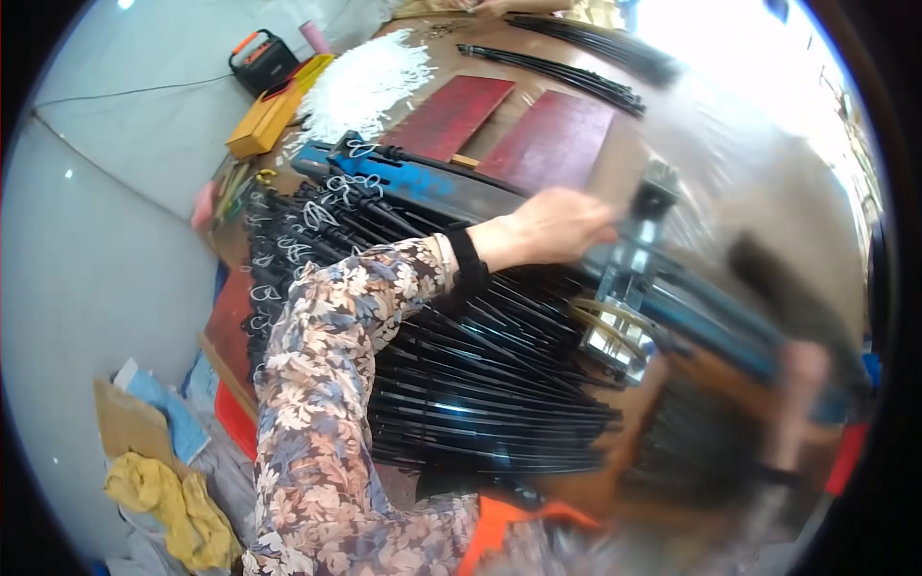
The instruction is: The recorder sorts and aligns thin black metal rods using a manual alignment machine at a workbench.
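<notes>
My left hand (pixel 562 226), in a floral sleeve with a black wristband, reaches over the bench with its fingers closed beside a shiny metal fixture (pixel 629 269). Whatever is pinched in those fingers is hidden. Blurred by motion, my right hand (pixel 803 374) is at the right, near the blue-grey rail (pixel 715 312); its fingers cannot be made out. Under my left forearm lies a thick spread of thin black rods (pixel 490 403). Their thicker ends, with white loops (pixel 322 213), point left. A long blue metal bar (pixel 403 178) crosses behind them.
Two dark red boards (pixel 547 139) lie beyond the bar. Farther back are a heap of small white pieces (pixel 370 82) and more black rods (pixel 552 75). A yellow box (pixel 264 123) and a black case with an orange handle (pixel 264 62) stand far left. Another person's hand (pixel 495 8) shows at the top.
</notes>
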### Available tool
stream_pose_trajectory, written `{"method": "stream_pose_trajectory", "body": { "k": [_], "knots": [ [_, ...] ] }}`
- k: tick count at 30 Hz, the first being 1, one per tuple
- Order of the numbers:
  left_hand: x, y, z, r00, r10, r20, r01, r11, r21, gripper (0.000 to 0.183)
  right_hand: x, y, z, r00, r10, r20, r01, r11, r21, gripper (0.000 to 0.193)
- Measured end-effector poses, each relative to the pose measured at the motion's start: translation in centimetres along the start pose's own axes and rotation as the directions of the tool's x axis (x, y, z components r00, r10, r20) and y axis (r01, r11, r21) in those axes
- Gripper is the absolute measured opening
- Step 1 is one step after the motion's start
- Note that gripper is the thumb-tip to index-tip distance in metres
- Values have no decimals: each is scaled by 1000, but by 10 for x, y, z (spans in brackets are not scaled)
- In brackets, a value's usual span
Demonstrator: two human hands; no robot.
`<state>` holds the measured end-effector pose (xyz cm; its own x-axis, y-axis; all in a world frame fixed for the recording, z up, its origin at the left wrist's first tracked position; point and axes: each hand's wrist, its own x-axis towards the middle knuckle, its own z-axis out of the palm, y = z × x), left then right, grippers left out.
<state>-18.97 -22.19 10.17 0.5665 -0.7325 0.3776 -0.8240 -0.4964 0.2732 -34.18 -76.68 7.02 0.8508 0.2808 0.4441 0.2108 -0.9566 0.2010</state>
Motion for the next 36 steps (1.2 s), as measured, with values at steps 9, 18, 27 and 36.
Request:
{"method": "stream_pose_trajectory", "body": {
  "k": [9,18,27,36],
  "knots": [
    [-1,3,1,994,-32,-107,27,999,-45,23,4,-11,11,984,165,66,-168,985,44,9],
    [-8,-6,3,990,-125,68,128,991,-39,22,-4,-1,25,998,65,5,-65,998,4,14],
    [-19,-13,8,995,-101,17,98,986,137,16,63,-170,-57,989,-60,-137,71,994,80,34],
    [-2,9,-6,978,-175,113,162,980,118,15,25,-204,-51,978,0,-208,72,939,336,33]
  ]
}}
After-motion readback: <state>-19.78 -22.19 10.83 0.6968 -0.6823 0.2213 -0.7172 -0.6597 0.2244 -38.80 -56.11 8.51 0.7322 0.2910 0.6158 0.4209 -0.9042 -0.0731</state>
